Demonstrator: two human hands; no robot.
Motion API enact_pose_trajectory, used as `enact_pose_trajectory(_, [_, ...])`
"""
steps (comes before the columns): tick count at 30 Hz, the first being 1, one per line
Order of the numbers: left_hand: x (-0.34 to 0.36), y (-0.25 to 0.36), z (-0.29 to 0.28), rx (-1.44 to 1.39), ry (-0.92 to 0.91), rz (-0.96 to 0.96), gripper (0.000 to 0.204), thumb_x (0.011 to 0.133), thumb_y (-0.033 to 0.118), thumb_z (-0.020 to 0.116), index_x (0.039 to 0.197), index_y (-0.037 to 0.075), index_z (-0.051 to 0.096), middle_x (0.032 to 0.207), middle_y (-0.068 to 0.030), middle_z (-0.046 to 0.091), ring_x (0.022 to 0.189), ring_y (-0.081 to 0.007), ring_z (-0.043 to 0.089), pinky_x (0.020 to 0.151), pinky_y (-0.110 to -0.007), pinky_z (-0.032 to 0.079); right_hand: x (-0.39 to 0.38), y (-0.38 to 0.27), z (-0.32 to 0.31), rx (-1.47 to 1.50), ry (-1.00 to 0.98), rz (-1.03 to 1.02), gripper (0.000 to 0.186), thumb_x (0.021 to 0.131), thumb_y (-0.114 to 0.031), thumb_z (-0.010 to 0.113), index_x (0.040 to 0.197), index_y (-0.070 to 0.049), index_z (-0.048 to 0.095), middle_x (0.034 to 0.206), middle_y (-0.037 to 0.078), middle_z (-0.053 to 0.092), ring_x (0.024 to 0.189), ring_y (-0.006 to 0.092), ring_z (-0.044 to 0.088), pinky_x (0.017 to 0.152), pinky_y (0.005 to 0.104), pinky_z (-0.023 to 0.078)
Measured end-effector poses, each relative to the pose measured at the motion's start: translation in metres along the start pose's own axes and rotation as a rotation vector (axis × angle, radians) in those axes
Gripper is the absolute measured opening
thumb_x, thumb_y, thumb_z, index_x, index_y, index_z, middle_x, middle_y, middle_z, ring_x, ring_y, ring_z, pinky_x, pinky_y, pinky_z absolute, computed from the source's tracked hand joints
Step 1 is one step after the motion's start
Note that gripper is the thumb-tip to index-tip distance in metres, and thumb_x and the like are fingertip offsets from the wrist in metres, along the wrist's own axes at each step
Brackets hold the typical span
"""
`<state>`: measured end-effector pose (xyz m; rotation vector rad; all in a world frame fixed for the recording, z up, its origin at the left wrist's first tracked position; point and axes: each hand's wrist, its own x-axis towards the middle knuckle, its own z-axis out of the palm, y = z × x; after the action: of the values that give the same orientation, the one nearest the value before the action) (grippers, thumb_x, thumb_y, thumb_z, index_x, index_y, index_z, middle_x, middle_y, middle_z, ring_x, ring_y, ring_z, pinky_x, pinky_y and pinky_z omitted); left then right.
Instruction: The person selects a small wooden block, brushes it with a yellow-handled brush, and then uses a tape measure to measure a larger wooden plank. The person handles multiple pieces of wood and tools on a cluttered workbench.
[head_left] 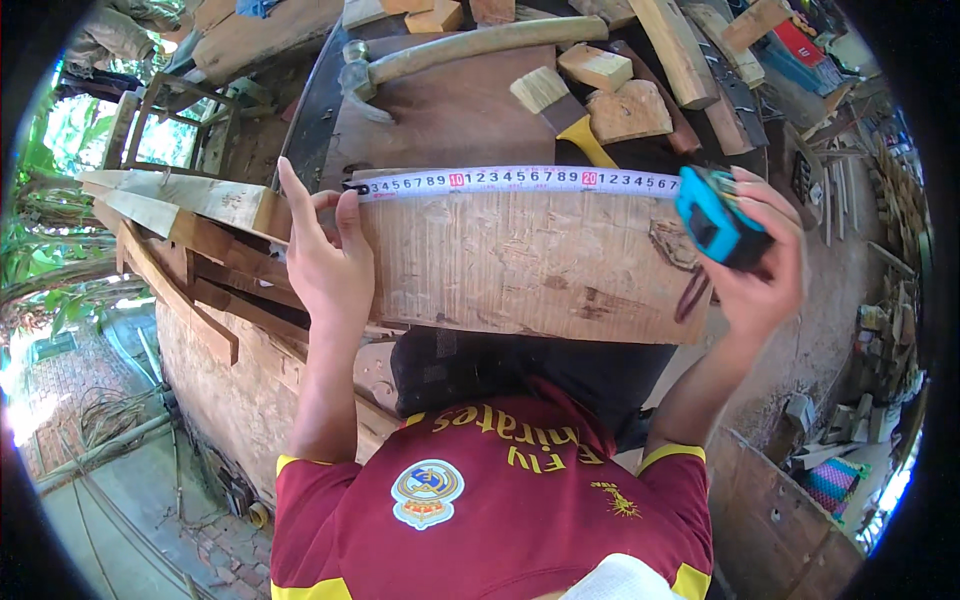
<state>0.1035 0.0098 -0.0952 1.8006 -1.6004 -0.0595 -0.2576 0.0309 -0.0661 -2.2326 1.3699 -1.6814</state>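
A wooden board (520,260) lies across the work surface in front of me. Along its far edge stretches the white blade of a tape measure (735,225), whose case is blue and black. My right hand (770,255) grips that case at the board's right end, and a dark wrist strap hangs below it. At the left end, my left hand (330,240) pinches the blade's hooked tip between thumb and a finger, with the index finger pointing up.
Beyond the board lie a claw hammer (480,50) with a wooden handle, a paintbrush (560,110) with a yellow handle, and several wood blocks (630,112). Long timbers (190,215) are stacked at the left. A wooden frame (165,125) stands behind them.
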Motion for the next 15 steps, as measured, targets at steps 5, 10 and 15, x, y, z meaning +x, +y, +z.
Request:
enact_pose_trajectory(5, [0.000,0.015,0.004,0.013,-0.029,-0.048,0.060,0.099,0.033,0.056,0.150,0.010,0.034,0.083,-0.0124,0.068,0.067,-0.0244,0.063,0.065,-0.035,0.049,-0.009,-0.002,0.030,0.019,-0.059,-0.044,0.055,0.061,0.006,0.085,0.108,0.002,0.057,0.114,0.021,0.064,0.110,0.0348,0.063,0.094,0.0423,0.052])
enact_pose_trajectory(10, [0.002,0.010,0.012,0.116,0.079,0.096,0.048,0.099,0.023,0.055,0.144,0.010,0.044,0.067,-0.0131,0.066,0.057,-0.0338,0.064,0.051,-0.041,0.047,-0.006,-0.007,0.034,-0.001,-0.055,-0.051,0.055,0.062,0.004,0.087,0.108,0.002,0.056,0.112,0.020,0.065,0.107,0.0312,0.065,0.092,0.0396,0.053])
enact_pose_trajectory(15, [0.006,0.006,0.015,0.156,0.156,0.130,0.028,0.102,0.023,0.048,0.124,0.010,0.059,0.070,-0.0180,0.066,0.064,-0.0397,0.065,0.055,-0.046,0.048,-0.013,-0.009,0.054,0.151,0.290,0.215,0.056,0.067,-0.004,0.089,0.108,0.001,0.052,0.107,0.015,0.064,0.096,0.0174,0.065,0.084,0.0305,0.054])
